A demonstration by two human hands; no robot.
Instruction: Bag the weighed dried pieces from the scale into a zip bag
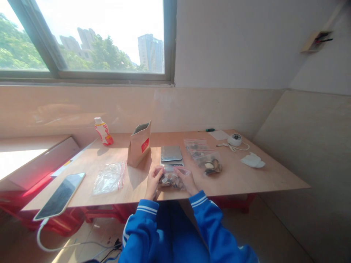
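My left hand (154,180) pinches the upper left corner of a clear zip bag (172,180), and my right hand (187,179) pinches its upper right side. Dark and pale dried pieces, like sliced mushrooms, lie inside the bag at the table's front edge. Directly behind it sits a small digital scale (171,153) with a bare metal plate. An upright brown paper pouch (139,143) with a red label stands open-topped to the left of the scale. To the right lie several filled zip bags (210,163) in an overlapping row.
Clear zip bags (109,178) lie flat on the left, near a tablet-like device (60,196) with a cable hanging off the edge. A drink bottle (103,131) stands behind. A white camera (234,140), paper (218,135), and crumpled tissue (252,160) are on the right.
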